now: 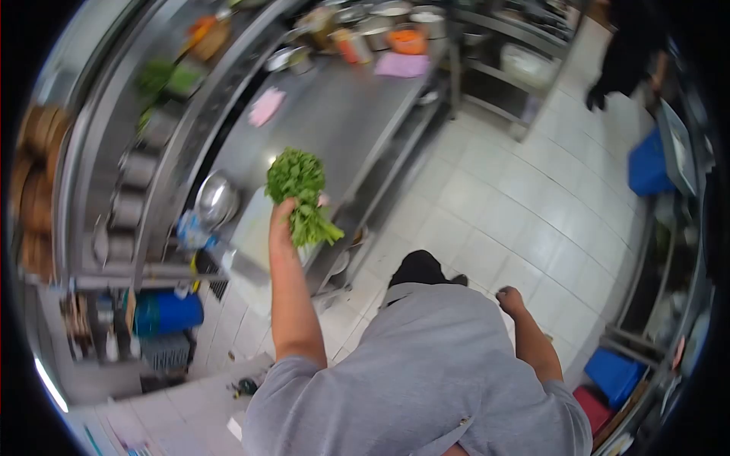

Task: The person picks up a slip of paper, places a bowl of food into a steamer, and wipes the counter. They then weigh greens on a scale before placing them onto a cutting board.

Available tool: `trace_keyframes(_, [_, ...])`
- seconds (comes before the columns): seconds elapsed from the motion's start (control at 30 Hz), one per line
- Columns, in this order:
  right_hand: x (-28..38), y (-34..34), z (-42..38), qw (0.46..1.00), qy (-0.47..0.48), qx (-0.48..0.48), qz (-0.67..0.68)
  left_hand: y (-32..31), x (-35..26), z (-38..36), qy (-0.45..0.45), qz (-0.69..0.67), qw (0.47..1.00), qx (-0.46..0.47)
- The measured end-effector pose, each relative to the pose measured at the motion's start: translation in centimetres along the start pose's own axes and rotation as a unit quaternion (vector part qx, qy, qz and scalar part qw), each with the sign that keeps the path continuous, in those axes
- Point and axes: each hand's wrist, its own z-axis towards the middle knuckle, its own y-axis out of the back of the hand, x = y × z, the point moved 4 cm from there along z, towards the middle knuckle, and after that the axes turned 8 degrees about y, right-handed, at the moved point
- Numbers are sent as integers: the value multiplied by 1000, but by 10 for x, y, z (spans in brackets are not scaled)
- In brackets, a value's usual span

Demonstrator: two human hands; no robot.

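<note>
My left hand (283,218) is closed round a bunch of leafy green herbs (296,178), held up in front of the steel worktop. Behind and below the bunch lies a white cutting board (252,232), partly hidden by my forearm. A steel bowl (217,199) stands to the left of the board. My right hand (510,297) hangs at my right side over the tiled floor, its fingers curled in; whether anything is in it is too small to tell.
The steel worktop (327,114) bears a pink cloth (267,106), pots and an orange container (407,39). Metal shelving runs along the left. Another person in dark clothes (627,49) stands at the upper right, near a blue bin (649,163). White floor tiles (487,197) lie between.
</note>
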Motion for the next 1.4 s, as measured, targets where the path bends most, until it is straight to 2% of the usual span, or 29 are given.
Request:
trace_keyframes(0.03, [-9,10,5,1000,-14,-3,25,-25,18,12,32,-6,999,35])
trace_keyframes(0.07, [-16,21,12,1000,-21,1,21,-54,32,24,23,28,997,63])
trace_keyframes(0.1, [-17,36,16,1000,6,-15,-4,-101,43,23,71,1,993,95])
trace_keyframes(0.23, [-30,88,46,998,-61,-30,19,-239,115,93,146,64,970,181])
trace_keyframes(0.3, [-30,121,63,997,-74,-5,17,-319,147,123,182,84,956,214])
trace_keyframes(0.4, [-54,167,85,996,-85,19,9,-429,201,179,236,135,920,283])
trace_keyframes(0.43, [-62,191,93,995,-93,8,16,-471,219,202,230,121,905,337])
trace_keyframes(0.5, [-75,236,87,991,-117,-66,17,-543,246,238,320,174,845,391])
trace_keyframes(0.6, [-91,315,92,965,-191,-158,84,-694,235,255,314,191,801,473])
trace_keyframes(0.67, [-104,356,85,915,-248,-254,193,-785,232,264,327,218,765,511])
trace_keyframes(0.7, [-115,362,92,905,-258,-267,207,-825,235,271,335,244,738,533])
trace_keyframes(0.77, [-156,356,107,863,-293,-332,242,-894,250,288,324,256,716,562])
trace_keyframes(0.8, [-173,351,120,860,-305,-328,247,-929,259,297,308,262,701,587])
trace_keyframes(0.87, [-209,335,155,914,-270,-262,152,-1001,279,305,286,263,675,628])
trace_keyframes(0.9, [-251,295,193,978,-131,-146,-64,-1032,287,307,289,260,676,626])
trace_keyframes(0.93, [-273,278,214,977,-164,-133,14,-1061,296,308,294,243,681,625])
trace_keyframes(0.97, [-248,325,210,940,-283,-50,183,-1088,306,311,297,225,691,619])
trace_keyframes(1.0, [-244,346,213,940,-227,-2,253,-1109,318,320,296,221,698,614])
trace_keyframes(1.03, [-304,300,240,802,-306,-43,512,-1122,330,333,324,233,699,593])
trace_keyframes(1.07, [-331,340,249,816,-296,-22,496,-1134,338,346,349,241,707,565])
trace_keyframes(1.17, [-383,472,312,856,-275,-63,433,-1180,344,382,338,237,755,509])
trace_keyframes(1.2, [-367,566,336,991,-128,16,37,-1205,328,387,309,217,775,507])
trace_keyframes(1.23, [-395,614,362,994,-29,40,-99,-1217,318,397,307,213,788,490])
trace_keyframes(1.27, [-441,654,394,986,0,-2,-165,-1227,313,405,323,197,792,479])
trace_keyframes(1.3, [-443,733,414,976,-151,10,-156,-1240,311,413,337,177,796,471])
trace_keyframes(1.33, [-486,779,454,974,-150,-36,-168,-1250,306,420,333,168,808,455])
trace_keyframes(1.37, [-482,848,486,974,-121,-45,-184,-1259,308,433,333,160,815,447])
trace_keyframes(1.4, [-444,932,507,977,-146,-81,-131,-1268,309,446,319,127,827,444])
